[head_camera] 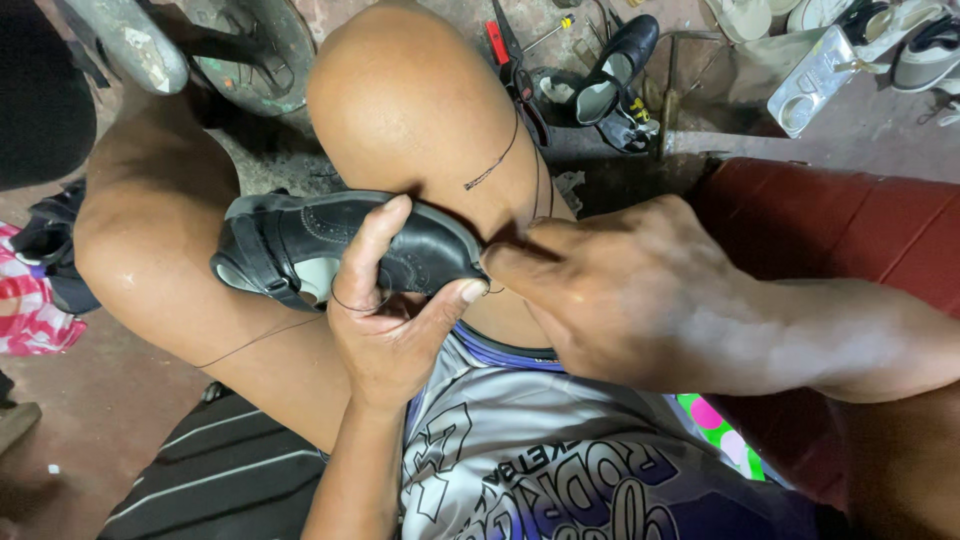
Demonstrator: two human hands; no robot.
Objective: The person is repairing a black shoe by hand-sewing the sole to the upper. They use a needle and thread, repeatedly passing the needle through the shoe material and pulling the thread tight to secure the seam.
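1. At frame centre, the left hand (pixel 385 310) grips the small black leather shoe (pixel 340 245) against the knee; keep it steady.
2. Right hand (pixel 620 290) fingers pinch the thin dark thread (pixel 497 165) at the toe; pull evenly.

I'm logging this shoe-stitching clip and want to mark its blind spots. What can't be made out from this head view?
- Toe end of the black shoe: covered by the right hand, so any needle there is hidden.
- Shoe's underside: covered by the left hand.
- Thread: too thin to follow to its ends.
- Other shoes on the floor: small, partly cut by the top edge.
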